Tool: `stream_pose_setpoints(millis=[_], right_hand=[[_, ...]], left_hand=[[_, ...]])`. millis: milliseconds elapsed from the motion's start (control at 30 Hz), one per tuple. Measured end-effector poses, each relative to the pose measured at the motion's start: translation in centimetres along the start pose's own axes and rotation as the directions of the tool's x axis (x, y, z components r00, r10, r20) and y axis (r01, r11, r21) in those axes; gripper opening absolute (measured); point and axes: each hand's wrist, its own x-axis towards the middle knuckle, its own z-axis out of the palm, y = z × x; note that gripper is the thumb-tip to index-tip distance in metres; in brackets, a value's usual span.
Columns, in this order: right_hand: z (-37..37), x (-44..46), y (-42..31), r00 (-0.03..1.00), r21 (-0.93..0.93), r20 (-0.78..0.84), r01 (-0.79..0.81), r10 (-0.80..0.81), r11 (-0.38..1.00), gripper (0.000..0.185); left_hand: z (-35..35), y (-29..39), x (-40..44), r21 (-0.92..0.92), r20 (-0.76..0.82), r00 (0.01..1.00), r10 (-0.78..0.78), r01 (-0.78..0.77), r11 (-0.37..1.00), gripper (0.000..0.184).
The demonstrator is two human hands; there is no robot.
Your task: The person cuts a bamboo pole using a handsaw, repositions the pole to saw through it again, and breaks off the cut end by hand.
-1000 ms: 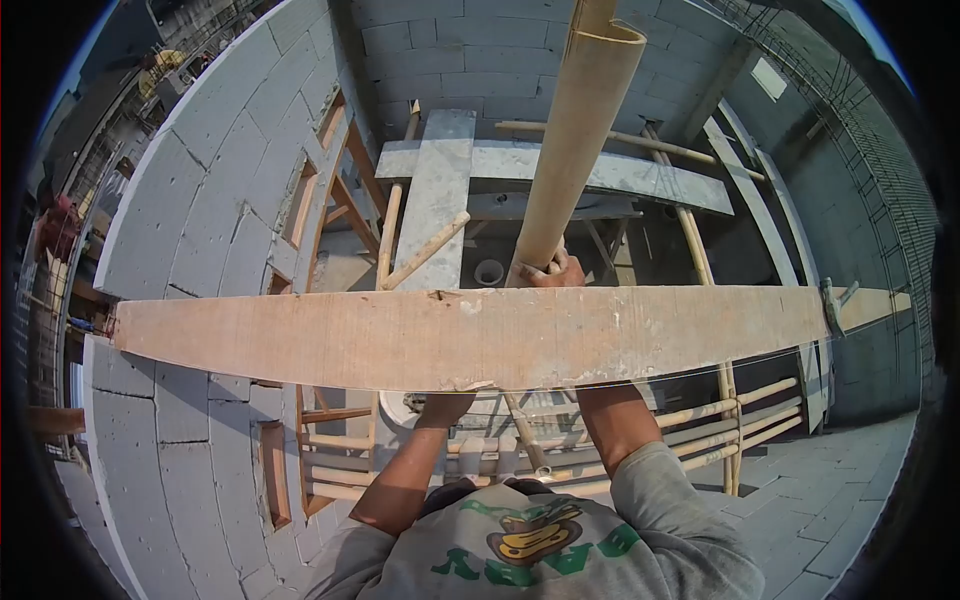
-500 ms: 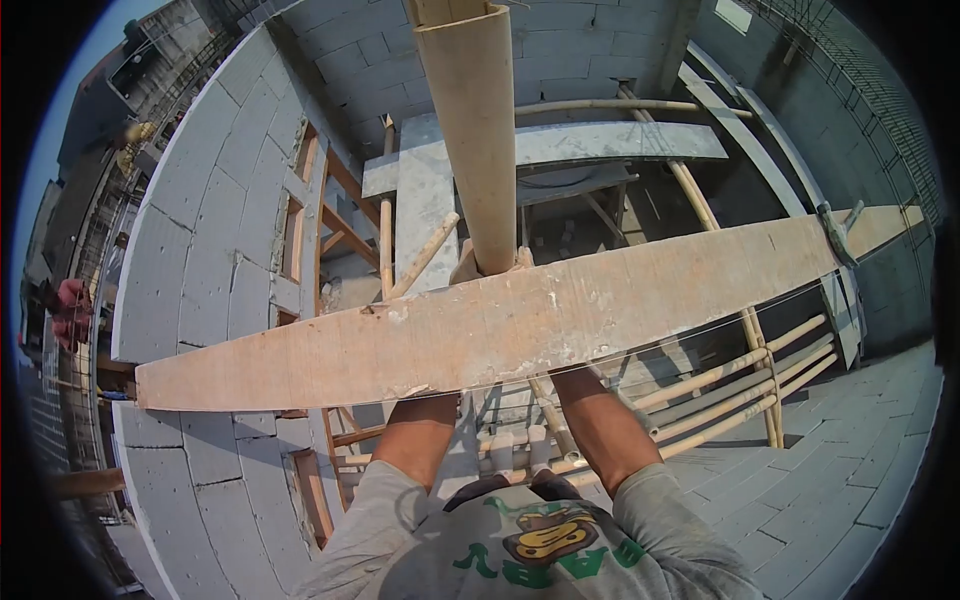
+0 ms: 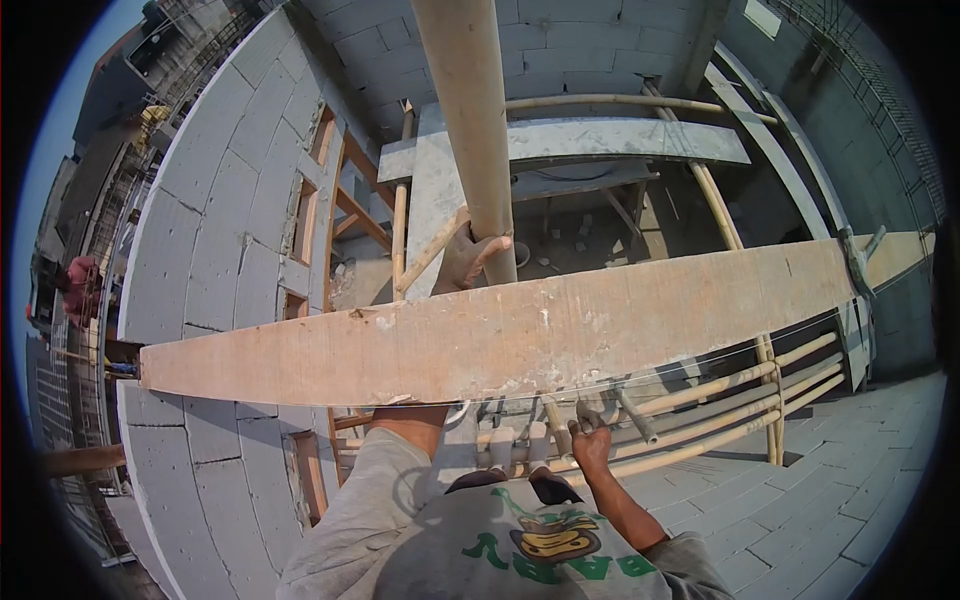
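We had our left hand (image 3: 474, 258) around the pole (image 3: 462, 110) beyond the board (image 3: 500, 335), pole's long axis running crosswise from the board's far edge, while our right hand (image 3: 591, 443) sat curled, near side, well apart from it, contents unclear.

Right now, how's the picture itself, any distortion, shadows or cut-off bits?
Head view: strong wide-angle distortion, black corners, the wooden plank seeming to taper toward both ends; head view: sunlit, a dark shadow on the left block wall just below the plank; head view: bamboo pole cut off by the top edge; head view: right hand too small to read its grip.
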Motion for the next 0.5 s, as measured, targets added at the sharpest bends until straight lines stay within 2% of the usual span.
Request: stream_pose_setpoints(millis=[100, 200, 300, 367, 500], right_hand=[[-1.5, -0.7, -0.8, 0.993, 0.068, 0.069, -0.1, 0.095, 0.993, 0.04], [-1.3, 0.6, 1.7, 0.992, 0.1, 0.088, -0.103, 0.094, 0.99, 0.042], [-1.2, 2.5, 2.3, 0.998, 0.258, 0.047, -0.063, 0.052, 0.964, 0.042], [-1.9, 3.6, 0.9, 0.998, 0.204, 0.023, -0.065, 0.061, 0.977, 0.035], [-3.5, 4.7, -1.5, 0.997, 0.142, -0.005, -0.08, 0.082, 0.987, 0.027]], left_hand=[[-0.5, -0.5, 1.0, -0.062, -0.021, 0.999, 0.035, -0.036, 0.997, 0.06], [-1.5, -1.1, 1.9, -0.071, 0.026, 1.0, 0.014, -0.012, 0.997, 0.063], [-2.7, -2.3, 2.9, -0.098, 0.086, 0.996, 0.019, -0.011, 0.995, 0.067], [-3.2, -2.4, 3.1, -0.118, 0.125, 0.992, 0.004, 0.011, 0.993, 0.07], [-2.4, -1.7, 1.9, -0.037, 0.032, 0.999, 0.027, -0.026, 0.999, 0.07]])
